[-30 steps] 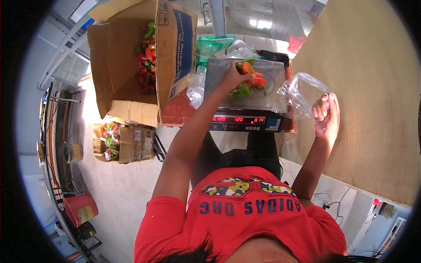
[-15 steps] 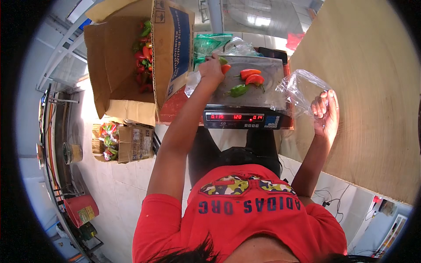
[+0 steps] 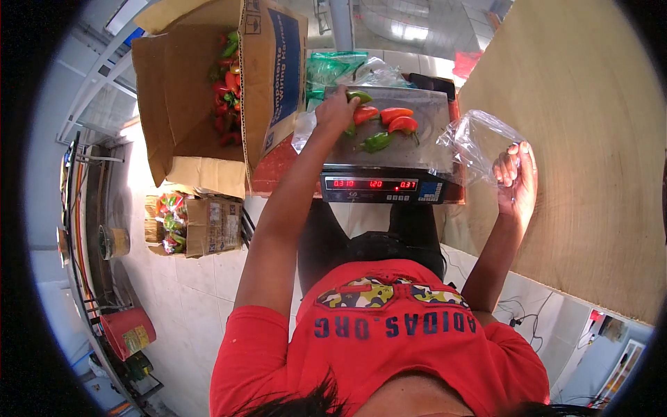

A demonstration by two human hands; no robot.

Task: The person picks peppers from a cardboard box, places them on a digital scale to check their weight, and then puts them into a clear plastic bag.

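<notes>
On the scale's metal plate (image 3: pixel 424 111), my left hand (image 3: pixel 335 110) closes around a green pepper (image 3: pixel 359 96) at the far left corner. Just below its fingertips lies a red-orange pepper (image 3: pixel 366 114), with a bit of green showing beside it. Further right are two more red peppers, one (image 3: pixel 397 115) above the other (image 3: pixel 403 126), and a green pepper (image 3: pixel 376 142) sits nearer the display. Off the scale's right side, my right hand (image 3: pixel 515 174) pinches a clear plastic bag (image 3: pixel 479 135), whose crumpled end overlaps the plate's edge.
A large cardboard box (image 3: pixel 278 90) of red and green peppers (image 3: pixel 228 94) stands left of the scale. Below it, a smaller box (image 3: pixel 215 226) holds bagged peppers. Green plastic bags (image 3: pixel 333 68) lie behind the scale. A wooden board (image 3: pixel 583 153) fills the right side.
A red-orange pepper from my left hand now rests on the plate, and the lit display reads differently. My left hand has shifted slightly right with the green pepper. My right hand stays put.
</notes>
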